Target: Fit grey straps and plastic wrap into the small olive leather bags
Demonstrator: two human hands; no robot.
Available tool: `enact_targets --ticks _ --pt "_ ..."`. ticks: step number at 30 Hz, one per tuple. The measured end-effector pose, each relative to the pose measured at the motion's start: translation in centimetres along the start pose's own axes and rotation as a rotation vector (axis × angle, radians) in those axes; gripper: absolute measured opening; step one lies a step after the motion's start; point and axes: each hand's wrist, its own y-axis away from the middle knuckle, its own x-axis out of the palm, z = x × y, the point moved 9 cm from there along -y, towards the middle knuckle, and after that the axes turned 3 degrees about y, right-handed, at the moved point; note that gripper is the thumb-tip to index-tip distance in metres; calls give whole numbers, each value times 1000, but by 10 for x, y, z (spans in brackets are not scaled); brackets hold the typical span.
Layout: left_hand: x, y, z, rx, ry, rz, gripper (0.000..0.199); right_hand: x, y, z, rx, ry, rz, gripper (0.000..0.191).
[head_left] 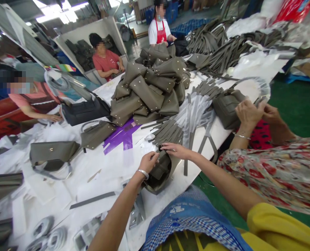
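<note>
An olive-grey handbag (161,170) sits at the near edge of the table, its mouth turned up and its dark inside showing. My left hand (149,162), with a silver bracelet at the wrist, is closed on the left part of the bag's rim. From the right, my right hand (177,150) reaches over the far rim, its fingertips gripping the edge beside a small dark rolled part. Just beyond my hands lie several olive straps (170,134), some partly wrapped in white film.
A large heap of olive bag bodies (149,90) rises mid-table. Close on my right, a co-worker's hands (250,111) hold another olive bag (226,108). A finished-looking olive bag (52,153) and tape rolls (57,238) lie left. Other people work across the table.
</note>
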Motion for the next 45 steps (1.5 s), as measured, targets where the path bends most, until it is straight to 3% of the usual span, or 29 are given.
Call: enact_targets --ticks 4,10,18,22,31,39,45 --pt "-8 -2 -3 27 -44 -41 43 -5 7 -9 51 -98 -20 46" --pt "2 -3 2 -11 20 9 42 -3 15 -3 -99 57 -16 36" --pt "1 -1 0 -35 9 60 44 12 34 21 -51 236 -154 31" --pt "-3 5 -8 3 -109 67 39 24 54 25 36 204 -267 27" --pt "25 24 -8 -6 -437 222 33 51 79 24 91 161 -352 26" --pt "18 29 -18 -7 -588 135 33 53 84 28 155 246 -417 24" --pt "23 32 -16 -15 -651 150 32 54 88 33 132 241 -421 23"
